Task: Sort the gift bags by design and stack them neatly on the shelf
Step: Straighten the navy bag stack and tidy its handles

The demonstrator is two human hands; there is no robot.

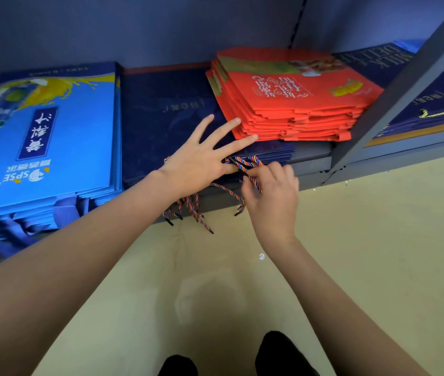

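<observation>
With the left hand (199, 165) pressing flat, open, on the navy bags (166, 118) and the right hand's (272, 194) grip pinching their braided cords (245, 164), a tug could skew the stack against the red bags (291, 104)

Left bag stack (52, 137): bright blue w/ yellow splash, navy label. Mid stack (166, 115): dark navy, faint print. Right stack (297, 104): red-orange, white script. Cord handles (196, 210): multicolour braid. Floor (378, 240): beige.

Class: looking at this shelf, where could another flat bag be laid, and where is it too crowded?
Free: the navy stack's top, between the light blue stack and red stack, behind the left hand. Crowded: the front edge, where the right hand pinches the braided cords, and the red stack's corner.
</observation>
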